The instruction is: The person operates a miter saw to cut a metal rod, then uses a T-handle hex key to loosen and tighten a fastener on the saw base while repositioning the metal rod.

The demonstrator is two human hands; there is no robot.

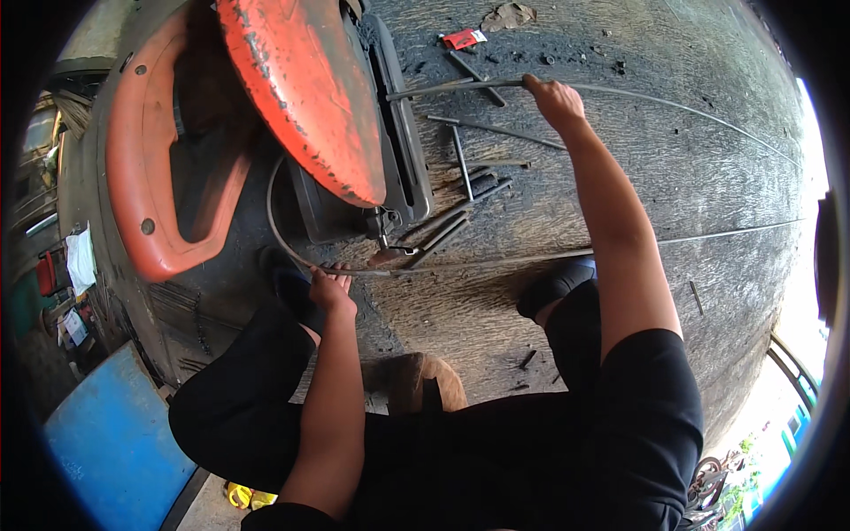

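A long, thin metal strip point(496, 262) bends in a curve round the near left side of a cut-off saw with an orange guard point(301, 97). My left hand point(332, 288) is on it close to the bend, thumb and fingers about the strip, fingertips showing past it. Higher up and to the right, my right hand point(556, 102) is closed round another length of strip point(673, 102), whose left end lies over the saw's dark base point(403, 133). Both lengths run off to the right; whether they join there cannot be seen.
Short cut metal pieces point(443, 239) lie scattered beside the saw. An orange handle point(133, 177) rises at its left. Beyond are a red packet point(462, 39) and a dry leaf point(509, 16). A wooden seat point(438, 380) is under me; a blue panel point(115, 442) stands lower left.
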